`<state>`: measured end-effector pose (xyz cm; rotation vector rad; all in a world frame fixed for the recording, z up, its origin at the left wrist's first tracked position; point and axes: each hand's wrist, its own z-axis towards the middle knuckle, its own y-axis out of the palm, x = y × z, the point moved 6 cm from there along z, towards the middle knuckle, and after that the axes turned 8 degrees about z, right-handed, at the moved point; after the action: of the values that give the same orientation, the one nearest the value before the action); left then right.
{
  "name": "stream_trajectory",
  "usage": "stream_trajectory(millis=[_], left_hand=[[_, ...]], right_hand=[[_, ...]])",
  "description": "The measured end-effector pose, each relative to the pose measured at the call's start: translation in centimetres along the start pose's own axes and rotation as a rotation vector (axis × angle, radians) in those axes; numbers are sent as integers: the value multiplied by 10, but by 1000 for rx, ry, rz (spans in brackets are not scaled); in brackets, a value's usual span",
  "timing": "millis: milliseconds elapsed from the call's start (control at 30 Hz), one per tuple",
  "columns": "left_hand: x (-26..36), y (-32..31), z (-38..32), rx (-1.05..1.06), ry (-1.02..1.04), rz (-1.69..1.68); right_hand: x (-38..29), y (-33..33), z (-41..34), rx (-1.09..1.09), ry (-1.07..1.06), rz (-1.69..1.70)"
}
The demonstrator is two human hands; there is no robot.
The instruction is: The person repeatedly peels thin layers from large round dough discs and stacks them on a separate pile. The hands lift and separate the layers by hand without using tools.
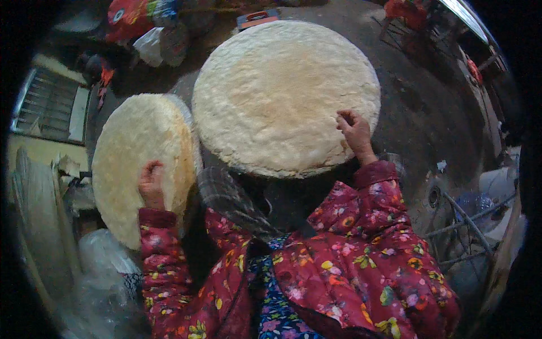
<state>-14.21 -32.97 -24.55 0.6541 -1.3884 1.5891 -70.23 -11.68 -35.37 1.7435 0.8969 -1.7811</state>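
Observation:
A large round pale disc (288,93) with a rough, lumpy surface and a ragged near edge lies in front of me; its material is hard to tell. My right hand (355,129) is over its lower right part, with fingers curled and the thumb near the fingertips. Whether something small is pinched there does not show. To the left stands a second round pale disc (123,144), with a browner band along its right side and a greyish rim. Over that disc is my left hand (152,180), blurred, its fingers bent. Contact with the surface is unclear.
Beyond the large disc sits a grey and red case with a handle (257,18). Clear plastic sheeting (103,271) is at lower left, near boards (44,224). A metal frame (465,224) stands at right. A red seat (404,15) is at the far right on the dark floor (423,106).

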Motion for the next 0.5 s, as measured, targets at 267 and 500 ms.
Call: stream_trajectory(millis=[267, 500], left_hand=[[9, 152, -61, -490, 449, 590], [-23, 141, -42, -343, 20, 430]], right_hand=[[-13, -37, 12, 207, 86, 92], [-11, -30, 11, 105, 137, 50]])
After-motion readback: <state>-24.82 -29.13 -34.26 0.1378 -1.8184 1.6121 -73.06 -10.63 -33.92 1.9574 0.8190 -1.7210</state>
